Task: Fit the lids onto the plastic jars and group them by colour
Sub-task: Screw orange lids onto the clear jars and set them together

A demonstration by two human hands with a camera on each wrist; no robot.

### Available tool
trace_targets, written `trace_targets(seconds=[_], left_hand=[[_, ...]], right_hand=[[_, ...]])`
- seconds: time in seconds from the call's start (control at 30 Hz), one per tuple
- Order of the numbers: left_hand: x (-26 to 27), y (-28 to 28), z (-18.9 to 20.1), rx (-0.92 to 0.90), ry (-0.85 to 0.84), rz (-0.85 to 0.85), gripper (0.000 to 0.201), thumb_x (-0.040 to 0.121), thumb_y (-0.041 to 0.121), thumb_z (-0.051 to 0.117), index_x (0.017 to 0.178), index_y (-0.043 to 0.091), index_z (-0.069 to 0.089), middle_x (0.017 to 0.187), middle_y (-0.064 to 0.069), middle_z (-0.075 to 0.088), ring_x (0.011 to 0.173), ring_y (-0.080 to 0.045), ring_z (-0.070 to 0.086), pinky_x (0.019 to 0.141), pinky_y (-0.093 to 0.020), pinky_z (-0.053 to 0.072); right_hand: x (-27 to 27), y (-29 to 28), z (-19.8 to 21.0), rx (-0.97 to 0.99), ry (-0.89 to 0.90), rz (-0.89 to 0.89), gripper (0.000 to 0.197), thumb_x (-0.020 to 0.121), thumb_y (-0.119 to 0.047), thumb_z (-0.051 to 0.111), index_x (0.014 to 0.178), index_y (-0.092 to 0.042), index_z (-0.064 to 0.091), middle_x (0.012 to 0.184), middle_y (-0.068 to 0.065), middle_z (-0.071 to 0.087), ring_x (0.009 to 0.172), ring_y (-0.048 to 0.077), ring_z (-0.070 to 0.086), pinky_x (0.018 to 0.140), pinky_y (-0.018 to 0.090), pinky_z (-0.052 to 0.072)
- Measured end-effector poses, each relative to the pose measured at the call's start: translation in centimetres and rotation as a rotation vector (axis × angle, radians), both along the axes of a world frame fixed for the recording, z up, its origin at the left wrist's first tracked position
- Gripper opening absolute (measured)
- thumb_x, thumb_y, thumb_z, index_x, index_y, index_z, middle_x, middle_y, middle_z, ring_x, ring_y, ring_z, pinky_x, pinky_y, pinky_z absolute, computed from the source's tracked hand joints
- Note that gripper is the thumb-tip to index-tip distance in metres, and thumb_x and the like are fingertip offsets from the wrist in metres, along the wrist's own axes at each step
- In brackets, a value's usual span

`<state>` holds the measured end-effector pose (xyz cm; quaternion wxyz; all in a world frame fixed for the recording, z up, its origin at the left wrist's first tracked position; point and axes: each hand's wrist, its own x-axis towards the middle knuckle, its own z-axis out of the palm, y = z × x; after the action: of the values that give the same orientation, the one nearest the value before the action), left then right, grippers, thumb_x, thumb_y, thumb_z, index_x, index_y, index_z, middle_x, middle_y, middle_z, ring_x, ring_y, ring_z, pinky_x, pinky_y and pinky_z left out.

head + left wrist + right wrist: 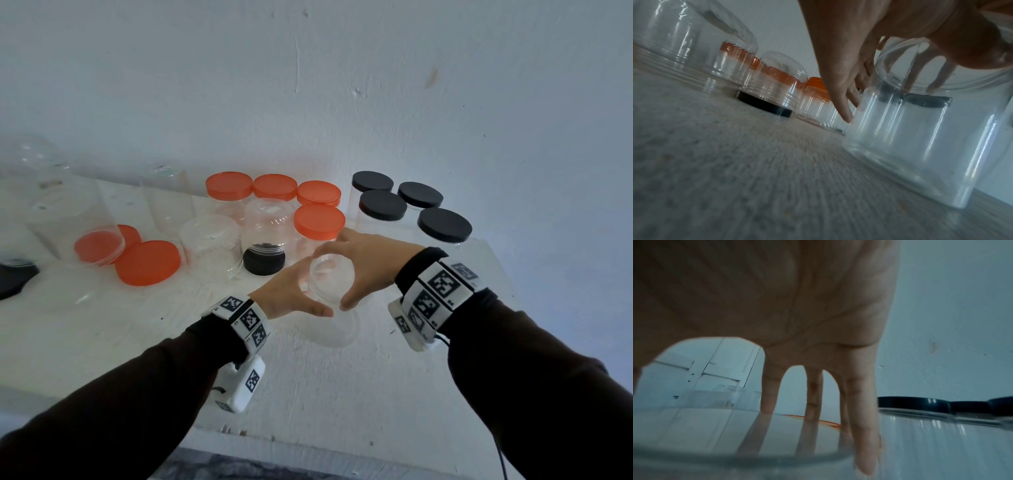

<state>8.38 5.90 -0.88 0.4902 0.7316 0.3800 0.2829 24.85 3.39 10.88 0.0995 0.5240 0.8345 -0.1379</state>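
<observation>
Dark sleeves [113,407] with marker wristbands [248,320] fill the near edge of the head view. Both hands meet on one clear lidless jar [327,284], upright on the white table [342,394].

Left hand [291,291]: fingers curved round the jar's 9 o'clock side, thumb along the near rim. In the left wrist view the fingers [842,104] lie close together against the wall, pointing down toward the table.

Right hand [370,260]: arched over the jar from 3 o'clock, thumb on the near rim almost touching the left thumb. In the right wrist view its fingers [863,426] are spread, tips down over the far rim; whether they press the wall cannot be told.

Outward from the held jar:
- 12 o'clock, just beyond the fingers: four jars with orange lids [319,221], grouped.
- 1 to 2 o'clock: four jars with black lids [444,224], grouped, apart from the orange set.
- 10 to 11 o'clock: an inverted jar standing on a black lid [263,262]; beside it another clear jar [210,245], lidless.
- 9 to 10 o'clock: a loose orange lid [148,262] flat on the table; a second orange lid [99,246] under the mouth of a tilted jar [73,219].
- Far 9 o'clock, frame edge: a black lid [13,279], partly cut off.
- Further clear jars along the wall [342,85], blurred.
</observation>
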Motion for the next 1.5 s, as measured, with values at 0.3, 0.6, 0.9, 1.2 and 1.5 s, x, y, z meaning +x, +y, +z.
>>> trace_targets(seconds=[0.3,0.6,0.9,1.2,1.5], left_hand=[[0.4,-0.1,-0.2,0.014,0.007,0.041,0.103,0.048,0.045,0.085,0.137,0.024,0.037,0.131,0.012,0.051,0.123,-0.003,0.045,0.103,-0.029,0.037],[0.4,0.0,-0.4,-0.005,0.008,0.037,0.105,0.046,0.047,0.087,0.137,0.029,0.036,0.132,0.007,0.05,0.125,-0.011,0.044,0.107,-0.042,0.036],[0.4,-0.1,-0.2,-0.008,0.035,0.035,0.099,0.05,0.042,0.085,0.133,0.033,0.032,0.131,0.014,0.047,0.125,-0.006,0.042,0.101,-0.023,0.036],[0.3,0.0,-0.5,0.001,0.006,0.029,0.101,0.05,0.042,0.086,0.136,0.031,0.035,0.135,0.012,0.047,0.127,-0.005,0.041,0.107,-0.035,0.035],[0.4,-0.4,-0.1,-0.024,-0.002,0.03,0.103,0.048,0.043,0.086,0.136,0.03,0.035,0.133,0.011,0.047,0.125,-0.008,0.042,0.104,-0.039,0.039]], right_hand=[[-0.7,-1.2,-1.1,0.236,-0.068,-0.098,0.074,0.069,-0.07,0.059,0.121,-0.019,0.046,0.1,0.002,0.043,0.087,0.019,0.044,0.072,0.029,0.035],[0.0,-0.5,0.9,-0.136,-0.072,0.057,0.089,0.074,-0.038,0.074,0.142,-0.045,0.017,0.147,-0.006,0.02,0.13,0.021,0.031,0.106,0.043,0.033],[-0.9,-0.9,-0.1,0.154,-0.199,-0.089,0.085,0.074,-0.075,0.048,0.14,-0.024,0.032,0.136,0.006,0.043,0.116,0.025,0.048,0.083,0.032,0.037],[-0.1,-0.6,0.0,0.017,-0.09,-0.004,0.08,0.073,-0.056,0.067,0.14,-0.042,0.026,0.134,0.001,0.035,0.118,0.025,0.041,0.093,0.035,0.039],[0.5,-0.3,0.9,-0.138,-0.046,0.095,0.086,0.076,-0.033,0.074,0.142,-0.044,0.02,0.149,-0.007,0.017,0.133,0.02,0.027,0.107,0.043,0.032]])
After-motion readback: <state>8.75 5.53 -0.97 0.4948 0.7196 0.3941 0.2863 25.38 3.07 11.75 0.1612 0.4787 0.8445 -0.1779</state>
